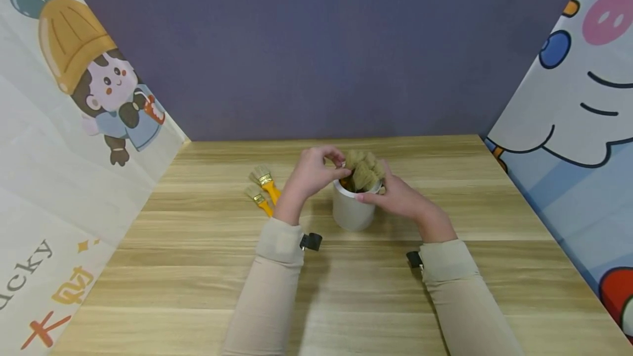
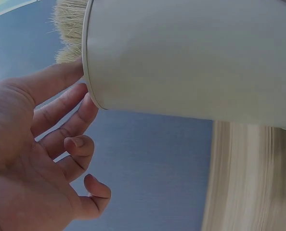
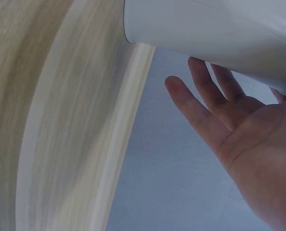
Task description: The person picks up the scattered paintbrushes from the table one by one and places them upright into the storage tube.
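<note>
A white cylindrical pot (image 1: 353, 210) stands on the wooden table, holding several paintbrushes whose pale bristles (image 1: 365, 172) point up above its rim. My left hand (image 1: 316, 172) is at the pot's left rim, thumb beside the bristles. In the left wrist view its thumb and nearest fingers (image 2: 61, 113) reach the rim, and the other fingers curl loosely; I cannot tell what the fingertips hold. With its thumb at the front rim and fingers along the far side, my right hand (image 1: 401, 196) grips the pot. The right wrist view shows its fingers (image 3: 205, 89) against the pot's wall.
Left of the pot, partly behind my left wrist, two paintbrushes with orange handles lie on the table: a larger brush (image 1: 267, 181) and a smaller brush (image 1: 258, 198). A dark blue-grey panel (image 1: 336, 48) rises behind the wooden table (image 1: 366, 301). Cartoon-printed sheets flank both sides.
</note>
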The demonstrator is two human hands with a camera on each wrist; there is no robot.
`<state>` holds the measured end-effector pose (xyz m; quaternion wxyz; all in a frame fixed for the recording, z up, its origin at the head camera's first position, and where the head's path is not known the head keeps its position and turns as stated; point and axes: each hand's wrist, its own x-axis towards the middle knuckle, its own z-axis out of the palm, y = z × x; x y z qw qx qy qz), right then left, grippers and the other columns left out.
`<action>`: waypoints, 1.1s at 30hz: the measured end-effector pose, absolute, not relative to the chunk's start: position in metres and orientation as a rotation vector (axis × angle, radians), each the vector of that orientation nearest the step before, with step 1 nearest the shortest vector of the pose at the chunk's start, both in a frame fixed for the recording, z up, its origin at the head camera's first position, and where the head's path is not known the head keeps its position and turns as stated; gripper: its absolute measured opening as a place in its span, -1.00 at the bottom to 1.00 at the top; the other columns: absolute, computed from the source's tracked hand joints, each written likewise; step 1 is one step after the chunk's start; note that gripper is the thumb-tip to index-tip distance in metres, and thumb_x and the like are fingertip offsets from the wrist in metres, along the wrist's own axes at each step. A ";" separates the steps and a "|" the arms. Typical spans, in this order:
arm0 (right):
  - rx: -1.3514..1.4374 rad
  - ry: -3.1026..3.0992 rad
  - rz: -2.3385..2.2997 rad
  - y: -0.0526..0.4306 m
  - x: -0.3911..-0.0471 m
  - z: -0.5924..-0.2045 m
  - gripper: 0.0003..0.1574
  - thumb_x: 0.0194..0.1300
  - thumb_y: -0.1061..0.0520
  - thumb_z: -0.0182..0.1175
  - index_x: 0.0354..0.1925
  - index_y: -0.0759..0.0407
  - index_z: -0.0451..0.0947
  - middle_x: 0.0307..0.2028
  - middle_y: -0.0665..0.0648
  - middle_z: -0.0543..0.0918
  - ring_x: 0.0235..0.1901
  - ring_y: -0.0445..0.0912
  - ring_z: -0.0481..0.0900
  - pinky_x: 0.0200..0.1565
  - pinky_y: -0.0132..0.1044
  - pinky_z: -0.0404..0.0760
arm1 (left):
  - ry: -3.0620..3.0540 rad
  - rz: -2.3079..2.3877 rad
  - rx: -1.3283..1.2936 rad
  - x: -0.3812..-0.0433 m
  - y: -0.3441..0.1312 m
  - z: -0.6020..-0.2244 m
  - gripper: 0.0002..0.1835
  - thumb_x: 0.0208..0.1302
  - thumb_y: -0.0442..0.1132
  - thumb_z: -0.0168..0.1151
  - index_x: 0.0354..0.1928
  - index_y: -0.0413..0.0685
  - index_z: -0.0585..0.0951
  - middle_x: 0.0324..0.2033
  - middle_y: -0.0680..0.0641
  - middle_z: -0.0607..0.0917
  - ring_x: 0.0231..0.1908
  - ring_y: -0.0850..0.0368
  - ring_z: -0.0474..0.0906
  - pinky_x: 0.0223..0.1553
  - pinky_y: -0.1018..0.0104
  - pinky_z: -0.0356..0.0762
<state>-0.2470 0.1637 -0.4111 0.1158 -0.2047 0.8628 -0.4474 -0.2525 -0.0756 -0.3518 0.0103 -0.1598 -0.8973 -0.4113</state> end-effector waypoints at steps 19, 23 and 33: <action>-0.597 2.532 -1.300 0.163 -0.247 -0.411 0.23 0.45 -0.28 0.35 0.65 0.00 -0.22 0.61 0.34 0.21 0.59 0.31 0.23 0.49 0.39 0.29 | -2.850 -1.202 -0.542 -0.255 -0.075 -0.355 -0.76 0.45 0.00 0.41 -0.02 0.05 0.80 -0.08 0.02 0.79 0.11 -0.02 0.63 0.18 -0.07 0.61; -0.581 2.524 -1.301 0.164 -0.247 -0.410 0.28 0.45 -0.29 0.34 0.68 0.00 -0.27 0.63 0.34 0.18 0.60 0.31 0.21 0.48 0.39 0.29 | -2.857 -1.196 -0.547 -0.255 -0.075 -0.356 -0.76 0.45 0.00 0.40 -0.01 0.05 0.80 -0.07 0.02 0.79 0.07 0.01 0.63 0.13 -0.05 0.63; -0.577 2.538 -1.291 0.164 -0.247 -0.411 0.32 0.43 -0.30 0.36 0.69 0.00 -0.30 0.63 0.36 0.18 0.61 0.32 0.19 0.50 0.39 0.26 | -2.860 -1.170 -0.569 -0.257 -0.076 -0.358 -0.76 0.46 0.00 0.39 -0.02 0.05 0.80 0.01 -0.04 0.76 0.12 -0.06 0.63 0.12 -0.07 0.64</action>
